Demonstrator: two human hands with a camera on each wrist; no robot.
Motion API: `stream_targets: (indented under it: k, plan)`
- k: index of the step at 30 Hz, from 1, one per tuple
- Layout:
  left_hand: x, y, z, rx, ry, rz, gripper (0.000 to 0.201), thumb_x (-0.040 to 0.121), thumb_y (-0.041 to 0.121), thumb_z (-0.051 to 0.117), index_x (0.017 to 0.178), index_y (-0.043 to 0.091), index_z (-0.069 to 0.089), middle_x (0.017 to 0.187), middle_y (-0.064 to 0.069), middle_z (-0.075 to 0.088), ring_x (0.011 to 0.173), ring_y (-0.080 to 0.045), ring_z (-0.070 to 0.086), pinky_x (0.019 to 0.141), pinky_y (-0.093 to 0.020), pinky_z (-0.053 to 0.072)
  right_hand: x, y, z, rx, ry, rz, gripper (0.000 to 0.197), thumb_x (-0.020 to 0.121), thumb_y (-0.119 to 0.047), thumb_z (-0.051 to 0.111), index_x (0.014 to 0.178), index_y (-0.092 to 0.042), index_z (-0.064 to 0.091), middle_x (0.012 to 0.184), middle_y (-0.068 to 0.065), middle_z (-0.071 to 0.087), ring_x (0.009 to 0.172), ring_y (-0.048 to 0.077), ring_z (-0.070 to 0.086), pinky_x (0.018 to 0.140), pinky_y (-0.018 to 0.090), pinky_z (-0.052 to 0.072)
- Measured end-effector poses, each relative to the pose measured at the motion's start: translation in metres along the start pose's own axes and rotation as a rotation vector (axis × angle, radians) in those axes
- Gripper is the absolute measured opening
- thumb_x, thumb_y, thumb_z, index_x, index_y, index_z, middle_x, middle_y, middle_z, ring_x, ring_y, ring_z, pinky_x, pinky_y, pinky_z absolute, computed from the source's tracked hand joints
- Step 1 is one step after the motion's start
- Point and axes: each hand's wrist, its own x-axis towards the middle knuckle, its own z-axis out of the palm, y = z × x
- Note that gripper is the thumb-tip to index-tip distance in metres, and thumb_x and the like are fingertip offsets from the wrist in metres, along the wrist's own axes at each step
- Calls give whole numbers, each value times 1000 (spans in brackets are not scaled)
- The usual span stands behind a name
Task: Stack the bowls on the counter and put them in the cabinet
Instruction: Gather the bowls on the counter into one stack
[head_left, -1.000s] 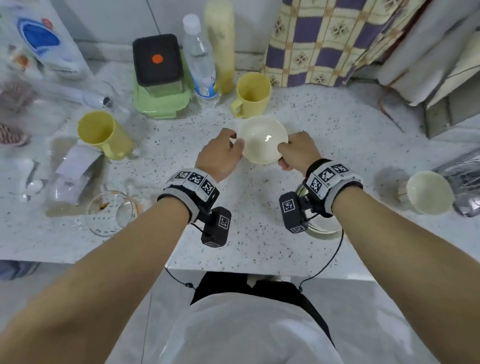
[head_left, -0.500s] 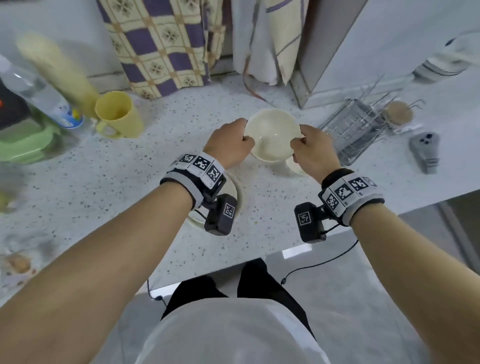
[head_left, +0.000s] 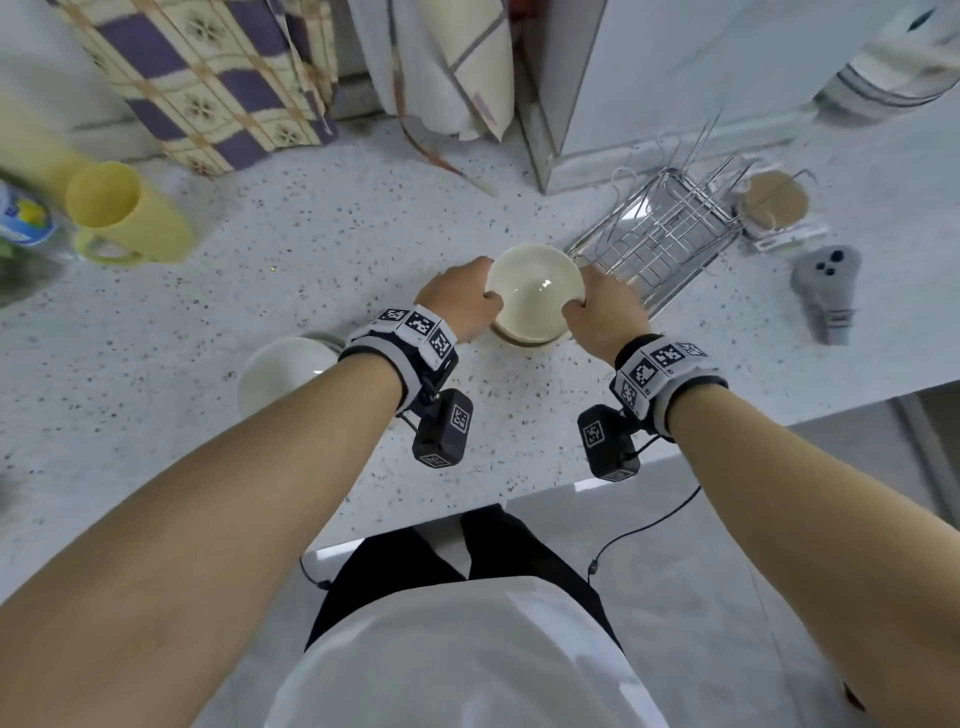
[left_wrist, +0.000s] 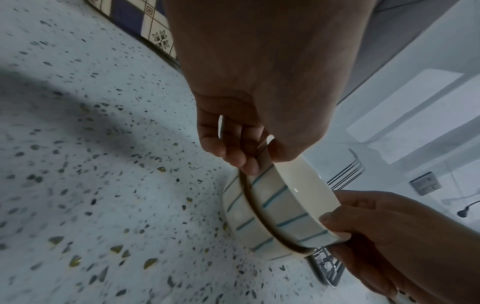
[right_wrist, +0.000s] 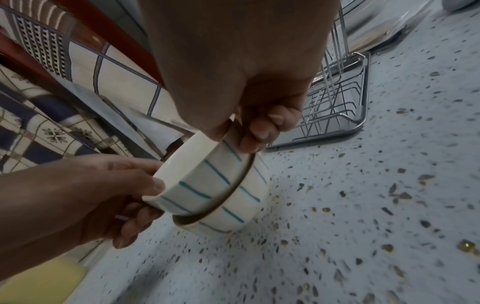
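Speckled terrazzo counter (head_left: 322, 270) fills the scene, backed by a checked purple-and-cream cloth (head_left: 208, 78) along the wall. Over it the left hand (head_left: 457, 304) pinches one side of the top bowl (head_left: 535, 291), thumb over the rim and fingers (left_wrist: 233, 152) curled against the outer wall. The right hand (head_left: 605, 317) grips the opposite side of the same bowl in the same way, thumb on the rim, fingers (right_wrist: 262, 131) bent under the wall. That top bowl, cream with thin teal stripes, sits nested in the lower bowl (left_wrist: 239, 218), which has the same stripes and a brown rim and stands on the counter. From the wrist views the top bowl looks slightly tilted in the lower one; whether it is fully seated I cannot tell. Just to the right of the two bowls lies a wire dish rack (head_left: 660, 239), close to the right hand. To the left of the bowls, partly hidden by the left forearm, stands a third white bowl (head_left: 283, 371). Well to the left of the bowls a yellow mug (head_left: 124, 213) stands near the cloth. Beyond the rack, on the far right, lies a grey plug adapter (head_left: 826, 286).
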Motion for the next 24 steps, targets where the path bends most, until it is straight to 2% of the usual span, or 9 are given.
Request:
stream_targets:
  k: [2,5,8,11,14,17,20,22,24]
  plan:
    - [1,-2,6,-3,0,-13,42,94,23,43,135,14,47,93,-6,62,85,-29,61,74,-38,50,3,3,3,-1,-14,-8,48,87,-16,44,134,-7,45,96,11,64,85,31,61,73,41,55]
    - [0,-4,10,-17,-13,-33,46,93,25,41,139,18,45,95,-7,65,87,-30,64,76,-40,53,6,6,6,3,-26,-30,55,89,-11,44,143,-7,38,90,6,57,79,26,53,65,32,45]
    - [-1,-4,12,-4,23,-60,46,93,28,42,138,22,46,90,-4,62,86,-30,63,74,-38,52,7,8,8,-6,-6,-38,52,88,-12,44,140,-8,39,87,4,56,79,29,57,65,31,41]
    - [-2,-5,16,37,44,-92,46,95,30,40,140,23,42,89,-4,63,81,-29,62,72,-37,51,8,8,11,-7,-1,-21,40,88,-16,45,128,-7,47,87,5,56,80,31,58,67,33,43]
    - [-4,-4,21,-46,-19,-115,47,96,28,35,141,17,38,92,-10,69,81,-31,69,76,-47,59,6,3,10,65,-27,16,43,87,-16,43,129,-8,49,91,5,56,80,35,65,70,42,57]
    - [-8,-1,15,-47,-24,-111,45,96,23,37,138,10,40,94,-14,69,83,-32,69,78,-49,58,1,-5,9,85,-47,4,44,87,-14,42,129,-5,49,93,7,57,81,37,67,71,48,58]
    - [-21,-3,0,-5,42,-98,42,95,23,38,133,7,45,92,-14,69,83,-33,69,75,-44,57,-6,-18,9,100,-24,0,36,87,-16,42,119,-2,51,93,14,63,82,37,63,69,41,53]
    - [-36,-9,-17,32,106,-90,37,95,23,39,125,5,49,89,-13,67,80,-33,66,72,-41,55,-12,-34,8,91,0,-18,31,90,-16,42,116,0,50,91,13,59,83,34,57,67,33,41]
    - [-55,-19,-36,87,195,-82,33,95,23,39,118,2,50,85,-12,61,76,-32,58,66,-38,45,-23,-58,4,102,17,-71,30,92,-14,41,116,1,49,90,12,56,84,34,55,67,35,41]
